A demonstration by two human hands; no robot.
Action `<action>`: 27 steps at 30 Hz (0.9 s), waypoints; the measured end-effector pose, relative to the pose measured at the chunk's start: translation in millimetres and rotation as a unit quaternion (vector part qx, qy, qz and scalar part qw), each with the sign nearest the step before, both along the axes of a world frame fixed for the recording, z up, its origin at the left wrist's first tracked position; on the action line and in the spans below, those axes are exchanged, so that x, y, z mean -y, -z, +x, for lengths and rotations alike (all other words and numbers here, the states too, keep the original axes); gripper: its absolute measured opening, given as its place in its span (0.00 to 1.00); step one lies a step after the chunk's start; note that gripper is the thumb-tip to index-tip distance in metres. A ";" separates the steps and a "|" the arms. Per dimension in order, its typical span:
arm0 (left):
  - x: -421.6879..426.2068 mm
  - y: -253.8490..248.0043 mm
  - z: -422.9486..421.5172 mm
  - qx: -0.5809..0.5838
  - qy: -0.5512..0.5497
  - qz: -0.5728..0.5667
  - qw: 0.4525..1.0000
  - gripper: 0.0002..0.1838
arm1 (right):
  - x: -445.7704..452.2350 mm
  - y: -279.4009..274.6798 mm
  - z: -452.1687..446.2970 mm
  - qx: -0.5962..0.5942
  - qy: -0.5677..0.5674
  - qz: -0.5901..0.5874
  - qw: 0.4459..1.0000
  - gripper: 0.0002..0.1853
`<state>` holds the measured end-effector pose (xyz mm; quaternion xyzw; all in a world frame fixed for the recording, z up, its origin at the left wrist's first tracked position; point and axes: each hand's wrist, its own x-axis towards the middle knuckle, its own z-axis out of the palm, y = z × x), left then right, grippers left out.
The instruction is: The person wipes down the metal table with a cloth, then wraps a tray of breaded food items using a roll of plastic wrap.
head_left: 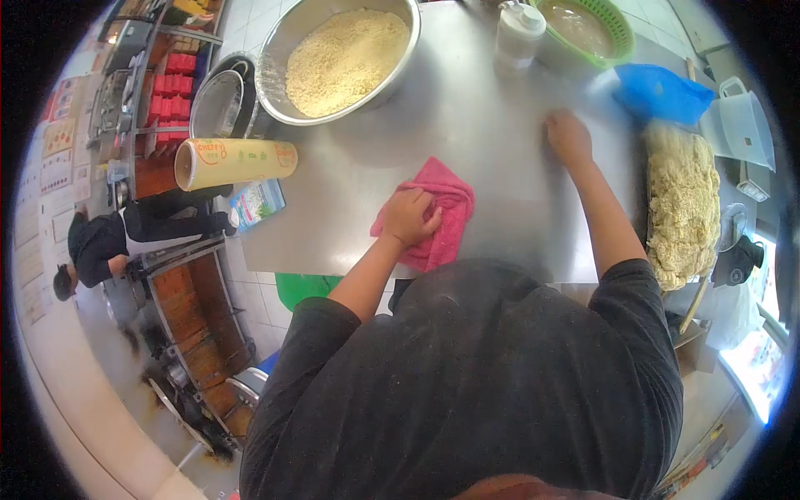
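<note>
My left hand (408, 215) presses down on a crumpled pink cloth (450, 200) near the front of the steel table (500, 167), its fingers curled into the fabric. To the right, my right hand (569, 137) rests on the tabletop as a closed fist, and nothing shows in it. Beyond the left hand stands a large metal bowl (267, 79) with pale yellow crumbly flour mix (350, 62) inside. A white-lidded plastic bottle (518, 37) is the closest object beyond the right hand.
On the left edge lie a yellow cling-film roll (237, 162) and a blue-white packet (258, 204). At the right are a green basket (621, 37), a blue bag (662, 93) and a long block of yellowish dough (683, 208). Another person (100, 246) is at far left.
</note>
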<state>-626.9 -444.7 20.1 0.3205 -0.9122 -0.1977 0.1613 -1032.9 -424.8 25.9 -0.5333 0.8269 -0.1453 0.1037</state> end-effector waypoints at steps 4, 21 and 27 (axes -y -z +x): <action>0.7 -1.3 0.9 0.004 0.002 0.018 1.000 0.12 | -14.9 13.5 32.5 0.002 -0.078 -0.017 0.997 0.12; 1.2 -0.3 2.2 -0.009 -0.003 0.005 1.000 0.11 | -16.5 -1.0 32.1 0.004 -0.099 -0.003 0.995 0.10; 1.4 -0.1 1.9 -0.012 0.004 0.009 1.000 0.11 | 21.1 1.8 -8.0 -0.052 -0.026 0.018 0.998 0.10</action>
